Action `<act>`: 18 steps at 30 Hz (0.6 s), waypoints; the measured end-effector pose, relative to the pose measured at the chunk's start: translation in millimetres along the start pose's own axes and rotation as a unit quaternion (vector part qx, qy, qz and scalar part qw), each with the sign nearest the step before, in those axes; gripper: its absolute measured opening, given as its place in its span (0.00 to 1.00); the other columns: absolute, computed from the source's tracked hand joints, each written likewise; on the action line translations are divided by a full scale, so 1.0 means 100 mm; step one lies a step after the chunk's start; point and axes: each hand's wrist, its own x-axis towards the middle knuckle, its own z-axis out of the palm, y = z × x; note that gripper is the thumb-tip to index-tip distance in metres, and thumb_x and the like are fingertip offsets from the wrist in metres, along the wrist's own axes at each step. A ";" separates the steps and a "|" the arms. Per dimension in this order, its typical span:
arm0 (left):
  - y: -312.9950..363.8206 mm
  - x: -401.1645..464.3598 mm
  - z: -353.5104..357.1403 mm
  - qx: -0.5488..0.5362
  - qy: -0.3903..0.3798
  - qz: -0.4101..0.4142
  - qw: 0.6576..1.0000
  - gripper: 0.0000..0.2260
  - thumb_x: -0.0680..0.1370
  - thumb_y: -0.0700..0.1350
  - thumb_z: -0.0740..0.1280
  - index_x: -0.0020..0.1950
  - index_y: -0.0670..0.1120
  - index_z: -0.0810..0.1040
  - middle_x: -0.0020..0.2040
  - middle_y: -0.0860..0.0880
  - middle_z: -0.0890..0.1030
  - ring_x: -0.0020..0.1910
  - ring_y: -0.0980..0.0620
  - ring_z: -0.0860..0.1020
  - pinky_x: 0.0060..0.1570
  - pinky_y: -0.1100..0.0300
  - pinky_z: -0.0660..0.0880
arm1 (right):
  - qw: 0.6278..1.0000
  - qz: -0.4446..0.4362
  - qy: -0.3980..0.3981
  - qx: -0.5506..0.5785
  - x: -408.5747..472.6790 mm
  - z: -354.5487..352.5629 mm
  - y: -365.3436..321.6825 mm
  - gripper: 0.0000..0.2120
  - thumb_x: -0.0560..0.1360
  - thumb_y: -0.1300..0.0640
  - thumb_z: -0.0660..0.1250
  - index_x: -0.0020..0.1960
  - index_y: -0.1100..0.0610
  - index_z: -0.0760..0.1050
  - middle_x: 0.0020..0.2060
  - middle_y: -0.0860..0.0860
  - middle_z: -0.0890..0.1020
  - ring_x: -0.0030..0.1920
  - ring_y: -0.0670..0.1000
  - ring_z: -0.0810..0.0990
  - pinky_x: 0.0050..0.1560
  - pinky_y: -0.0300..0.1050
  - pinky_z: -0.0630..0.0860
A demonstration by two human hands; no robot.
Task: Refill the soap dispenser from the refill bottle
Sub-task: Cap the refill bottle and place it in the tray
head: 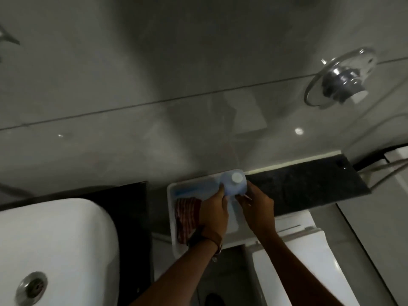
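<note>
A pale blue translucent refill bottle (pixel 233 184) with a white round cap stands upright at the far right corner of a white tray (pixel 171 191). My left hand (pixel 213 212) grips its left side. My right hand (pixel 256 207) touches its right side, fingers curled around the lower edge. I cannot make out a soap dispenser in this blurred frame. A red and white striped cloth (pixel 186 217) lies in the tray, partly under my left wrist.
The tray rests on a dark stone counter (pixel 309 184) against a glossy grey tiled wall. A white basin (pixel 55 244) with a metal drain sits at lower left. A chrome ring holder (pixel 340 80) is fixed to the wall at upper right. A white toilet lid (pixel 298 261) lies below.
</note>
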 end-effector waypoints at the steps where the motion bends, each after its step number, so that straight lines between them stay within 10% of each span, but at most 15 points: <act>1: -0.04 0.08 0.09 -0.010 0.003 0.000 1.000 0.17 0.83 0.46 0.62 0.72 0.47 0.74 0.64 0.44 0.82 0.64 0.45 0.78 0.67 0.54 0.72 | 1.000 0.011 -0.002 0.002 0.08 0.03 0.08 0.17 0.80 0.65 0.72 0.69 0.59 0.78 0.61 0.53 0.85 0.60 0.47 0.83 0.61 0.36 0.79; 10: -0.31 0.41 0.46 -0.016 0.064 0.004 0.998 0.17 0.82 0.43 0.65 0.71 0.45 0.74 0.57 0.41 0.85 0.55 0.42 0.83 0.54 0.61 0.73 | 0.998 0.069 -0.008 -0.010 0.46 0.29 0.51 0.19 0.82 0.63 0.69 0.72 0.64 0.74 0.63 0.57 0.81 0.63 0.48 0.79 0.56 0.21 0.71; 18: -0.49 0.24 0.22 0.083 0.060 -0.004 0.995 0.18 0.83 0.50 0.60 0.73 0.50 0.72 0.52 0.46 0.85 0.48 0.53 0.82 0.45 0.66 0.74 | 0.990 0.094 0.095 -0.048 0.07 0.41 0.34 0.18 0.79 0.53 0.69 0.68 0.48 0.73 0.59 0.43 0.80 0.57 0.44 0.80 0.60 0.48 0.81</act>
